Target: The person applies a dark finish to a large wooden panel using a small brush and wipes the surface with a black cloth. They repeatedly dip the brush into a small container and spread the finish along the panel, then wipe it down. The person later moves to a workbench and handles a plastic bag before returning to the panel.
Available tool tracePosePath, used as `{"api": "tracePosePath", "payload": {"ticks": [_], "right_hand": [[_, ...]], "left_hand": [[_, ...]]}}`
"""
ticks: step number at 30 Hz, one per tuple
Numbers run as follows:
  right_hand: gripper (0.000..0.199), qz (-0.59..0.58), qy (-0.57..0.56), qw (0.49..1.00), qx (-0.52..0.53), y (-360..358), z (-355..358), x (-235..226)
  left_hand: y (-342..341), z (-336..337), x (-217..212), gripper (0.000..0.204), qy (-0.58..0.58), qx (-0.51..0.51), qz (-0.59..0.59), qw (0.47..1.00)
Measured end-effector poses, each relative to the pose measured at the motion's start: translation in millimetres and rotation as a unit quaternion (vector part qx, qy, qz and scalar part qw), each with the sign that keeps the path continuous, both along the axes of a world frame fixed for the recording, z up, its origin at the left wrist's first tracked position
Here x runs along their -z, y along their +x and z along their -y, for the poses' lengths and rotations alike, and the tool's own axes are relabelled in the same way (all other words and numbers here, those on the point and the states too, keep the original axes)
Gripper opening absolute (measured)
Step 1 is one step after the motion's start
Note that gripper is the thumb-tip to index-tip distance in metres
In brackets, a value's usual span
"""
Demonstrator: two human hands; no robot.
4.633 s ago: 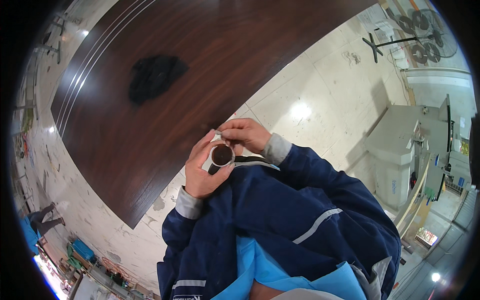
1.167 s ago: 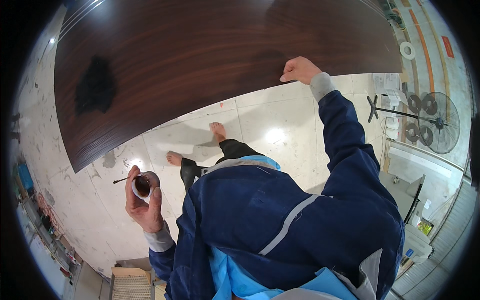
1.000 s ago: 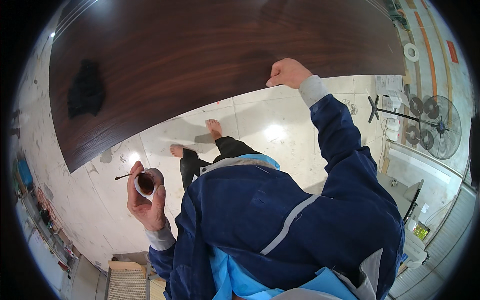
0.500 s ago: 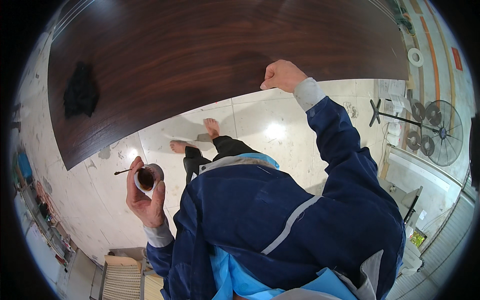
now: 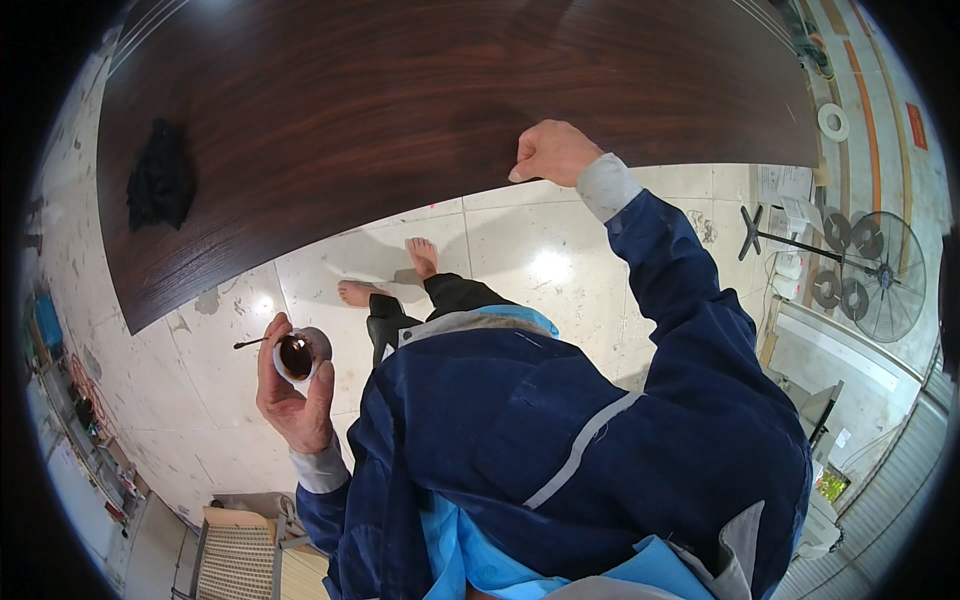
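Observation:
My left hand point(image 5: 296, 410) is wrapped round a small white cup point(image 5: 318, 345) with dark brown liquid in it. A thin stick with a dark tip point(image 5: 240, 345) juts out to the left past the fingers of the same hand. Over the near edge of a dark brown wood-grain board point(image 5: 360, 110), my right hand point(image 5: 556, 152) is closed with its fingertips pinched together and pointing down-left. Whatever those fingertips may hold is too small or hidden to make out. A crumpled black cloth point(image 5: 162, 180) lies on the board's left end.
On the right a standing fan point(image 5: 885, 275) lies sideways in the picture, near a white ring-shaped roll point(image 5: 832, 122). A chair with a woven seat point(image 5: 238, 562) stands at the lower left. Pale floor tiles point(image 5: 560, 230) show below the board's edge.
My right hand has shifted slightly left along the board's near edge, still pinched. The left hand keeps hold of the cup and has barely moved.

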State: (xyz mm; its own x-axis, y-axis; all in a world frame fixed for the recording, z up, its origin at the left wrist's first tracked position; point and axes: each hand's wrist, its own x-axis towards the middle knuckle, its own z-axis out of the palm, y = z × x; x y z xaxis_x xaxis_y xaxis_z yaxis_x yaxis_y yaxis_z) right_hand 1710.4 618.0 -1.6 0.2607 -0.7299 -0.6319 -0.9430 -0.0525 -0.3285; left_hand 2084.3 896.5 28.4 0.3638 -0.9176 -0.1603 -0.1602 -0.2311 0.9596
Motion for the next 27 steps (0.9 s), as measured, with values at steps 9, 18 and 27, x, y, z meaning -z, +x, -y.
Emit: {"api": "tracePosePath", "payload": {"ticks": [9,18,27], "right_hand": [[0.028,0.006,-0.01,1.0,-0.018,2.3,-1.2,4.4],[0.028,0.005,-0.012,1.0,-0.017,2.6,0.0,6.4],[0.026,0.009,-0.016,0.999,-0.028,2.7,1.9,3.7]], "left_hand": [[-2.3,1.7,-1.6,0.064,-0.013,0.004,0.011,1.0],[-3.1,-2.8,-3.5,0.064,-0.009,-0.005,0.021,1.0],[-5.2,-6.5,-4.3,0.065,-0.01,-0.009,0.02,1.0]]}}
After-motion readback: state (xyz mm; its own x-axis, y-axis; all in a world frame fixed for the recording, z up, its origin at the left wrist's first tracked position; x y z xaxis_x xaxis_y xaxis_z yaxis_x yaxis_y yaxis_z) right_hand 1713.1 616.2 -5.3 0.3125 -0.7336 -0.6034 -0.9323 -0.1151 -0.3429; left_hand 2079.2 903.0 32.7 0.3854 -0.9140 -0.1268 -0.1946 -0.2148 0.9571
